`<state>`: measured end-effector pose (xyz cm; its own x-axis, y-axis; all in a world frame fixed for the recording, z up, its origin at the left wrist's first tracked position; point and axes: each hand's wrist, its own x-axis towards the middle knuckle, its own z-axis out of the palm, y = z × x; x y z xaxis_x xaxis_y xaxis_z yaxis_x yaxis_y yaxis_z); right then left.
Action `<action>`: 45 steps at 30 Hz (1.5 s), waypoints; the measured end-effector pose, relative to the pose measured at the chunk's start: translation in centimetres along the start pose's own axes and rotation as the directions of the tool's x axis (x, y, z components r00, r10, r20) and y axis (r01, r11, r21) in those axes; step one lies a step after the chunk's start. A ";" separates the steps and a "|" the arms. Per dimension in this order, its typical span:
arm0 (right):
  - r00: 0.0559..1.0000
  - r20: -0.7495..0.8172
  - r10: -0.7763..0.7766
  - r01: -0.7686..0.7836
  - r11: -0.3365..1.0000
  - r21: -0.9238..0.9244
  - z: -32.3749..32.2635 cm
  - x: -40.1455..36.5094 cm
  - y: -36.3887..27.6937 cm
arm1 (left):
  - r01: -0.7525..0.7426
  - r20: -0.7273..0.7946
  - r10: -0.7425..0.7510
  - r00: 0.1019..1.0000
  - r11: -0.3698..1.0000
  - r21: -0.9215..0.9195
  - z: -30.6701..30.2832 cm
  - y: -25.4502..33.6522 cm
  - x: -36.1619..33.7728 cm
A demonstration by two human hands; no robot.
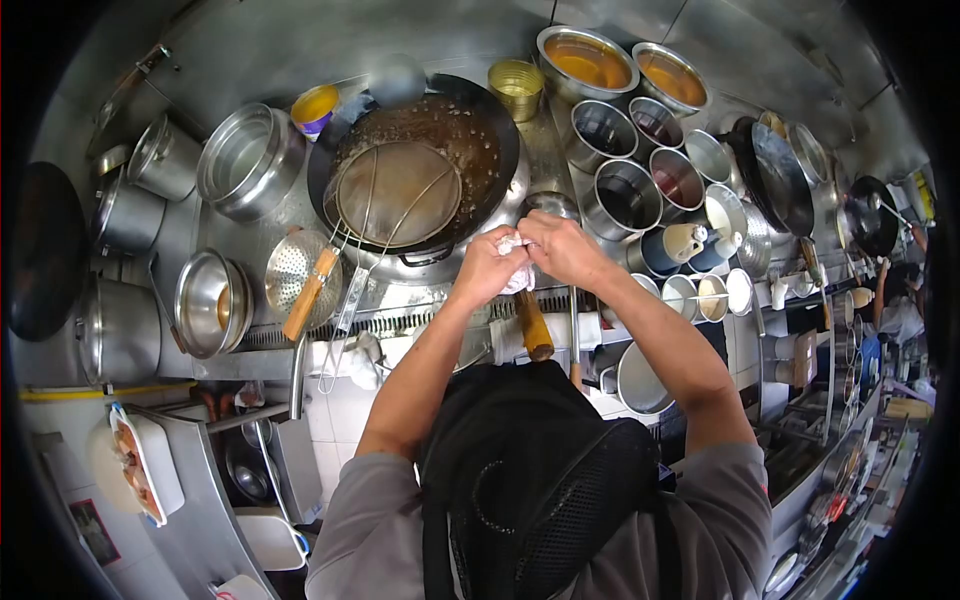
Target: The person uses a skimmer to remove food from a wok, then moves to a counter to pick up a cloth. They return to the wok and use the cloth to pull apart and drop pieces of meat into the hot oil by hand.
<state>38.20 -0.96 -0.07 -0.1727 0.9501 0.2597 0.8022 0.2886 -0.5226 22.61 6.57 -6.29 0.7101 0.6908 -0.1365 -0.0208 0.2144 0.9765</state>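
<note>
My left hand (492, 268) is closed on a crumpled white cloth (517, 278) with pale markings. Close beside it, my right hand (560, 248) has its fingers closed on the same cloth. Just below the cloth a wooden handle (534, 328) points back toward me; the hands and cloth hide what it joins. Beyond my right hand lies a metal ladle (550, 204). To the left, a wok (498, 125) holds bubbling brown liquid, and a round mesh strainer (398, 195) rests over it.
A perforated skimmer (290, 265) and steel bowls (205, 310) lie to the left, near a large pot (285, 150). Several steel canisters (628, 195) stand to the right, with two basins of orange liquid (590, 62) behind. More woks (780, 175) sit farther right.
</note>
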 end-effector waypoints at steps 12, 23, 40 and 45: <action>0.981 -0.066 -0.183 0.176 0.980 -0.094 -1.4 -0.2 -1.1 | -0.029 0.026 0.045 0.999 0.907 -0.420 -1.1 0.8 -0.6; 0.899 -0.086 0.430 -0.243 0.652 0.718 -2.5 0.9 1.9 | -0.004 -0.045 -0.022 0.999 0.860 -0.510 -1.2 2.6 -1.4; 0.763 0.067 0.643 -0.019 -0.082 0.996 1.5 2.3 4.4 | 0.081 -0.029 -0.137 0.990 0.729 -0.680 -3.6 2.7 -6.1; 0.828 0.059 0.557 -0.034 -0.054 0.998 1.2 4.8 5.0 | 0.047 -0.081 -0.144 0.986 0.717 -0.696 -5.0 2.8 -7.3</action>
<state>40.69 5.23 -2.41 0.2706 0.9547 -0.1240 -0.6079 0.0696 -0.7910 13.87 5.55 -3.35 0.6460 0.7065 -0.2890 -0.4708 0.6668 0.5777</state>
